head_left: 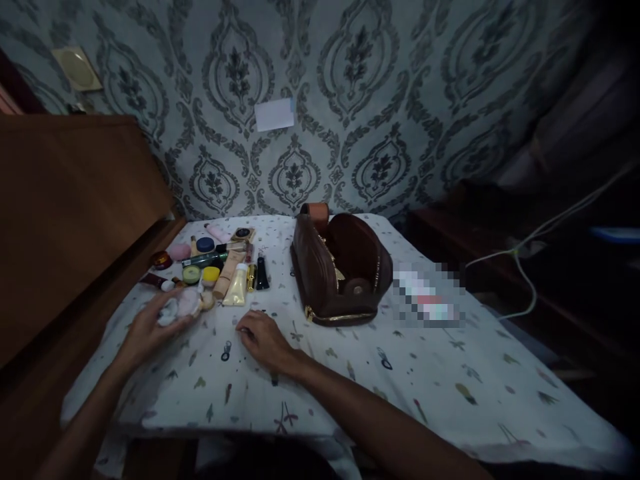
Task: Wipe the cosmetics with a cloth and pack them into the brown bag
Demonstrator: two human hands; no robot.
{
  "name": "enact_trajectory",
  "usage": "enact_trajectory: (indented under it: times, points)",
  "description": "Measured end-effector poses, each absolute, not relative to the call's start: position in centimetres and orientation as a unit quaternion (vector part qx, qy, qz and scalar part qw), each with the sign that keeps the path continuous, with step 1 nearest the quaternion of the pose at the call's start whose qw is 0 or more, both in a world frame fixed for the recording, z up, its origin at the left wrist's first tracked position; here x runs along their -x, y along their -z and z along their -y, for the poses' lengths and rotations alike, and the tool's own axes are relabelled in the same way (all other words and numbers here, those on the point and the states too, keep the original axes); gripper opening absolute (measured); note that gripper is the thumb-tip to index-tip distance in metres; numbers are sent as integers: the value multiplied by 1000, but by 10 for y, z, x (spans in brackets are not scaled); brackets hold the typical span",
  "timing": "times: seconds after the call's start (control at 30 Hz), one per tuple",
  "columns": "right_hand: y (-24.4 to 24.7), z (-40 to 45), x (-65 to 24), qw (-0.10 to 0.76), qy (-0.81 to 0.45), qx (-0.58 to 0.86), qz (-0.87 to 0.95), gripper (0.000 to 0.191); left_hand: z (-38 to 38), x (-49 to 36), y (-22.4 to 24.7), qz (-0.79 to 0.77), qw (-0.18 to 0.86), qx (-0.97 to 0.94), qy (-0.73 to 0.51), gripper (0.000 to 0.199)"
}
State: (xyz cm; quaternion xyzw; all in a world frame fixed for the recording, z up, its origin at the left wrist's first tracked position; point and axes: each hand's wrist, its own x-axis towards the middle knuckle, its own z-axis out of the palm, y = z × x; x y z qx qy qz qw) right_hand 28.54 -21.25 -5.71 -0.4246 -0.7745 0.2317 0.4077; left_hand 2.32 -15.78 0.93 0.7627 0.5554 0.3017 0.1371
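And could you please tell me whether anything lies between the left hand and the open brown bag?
Yes: straight across from the left hand, the near end of the cream tube lies in the way, with the right hand close by, nearer the camera. Nothing visible covers the opening of the brown bag.

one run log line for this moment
left hand: cupped around pale item | right hand: curled, nearest pale yellow tube | brown bag: open, upright | cosmetics: clustered left of bag
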Motion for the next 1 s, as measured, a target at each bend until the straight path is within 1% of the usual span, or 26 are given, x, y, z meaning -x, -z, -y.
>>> enact_trajectory:
  times: [0.17, 0.27, 0.37, 0.5, 0.6, 0.7, 0.83, 0.87, 0.93, 1.0]
  points:
    - [56, 216, -285, 434, -214, 459, 745, 20, 167, -65, -2, -464, 154, -846, -212, 67]
    - [55, 217, -286, 449, -214, 495, 712, 24, 164, -71, 8, -463, 149, -858, -163, 66]
    - [56, 216, -286, 451, -222, 496, 708, 24, 154, -64, 11, -471, 156, -858, -135, 65]
    - [58, 215, -285, 437, -211, 477, 733, 18, 131, -60, -12, -495, 199, -829, -165, 71]
    - [59, 214, -284, 419, -203, 482, 743, 18, 104, -75, -38, -513, 198, -806, -219, 65]
    - [60, 213, -285, 410, -204, 491, 741, 19, 66, -100, -52, -502, 171, -808, -256, 56]
    - [61, 212, -286, 401, -206, 497, 742, 15, 8, -132, -45, -567, 138, -787, -201, 56]
    - [61, 212, -286, 397, -204, 496, 745, 14, -5, -139, -42, -580, 118, -783, -191, 54]
    - [60, 213, -286, 394, -199, 492, 750, 15, -28, -151, -37, -603, 37, -780, -160, 51]
    - [59, 213, -287, 392, -197, 492, 752, 15, -45, -163, -35, -617, -29, -778, -118, 53]
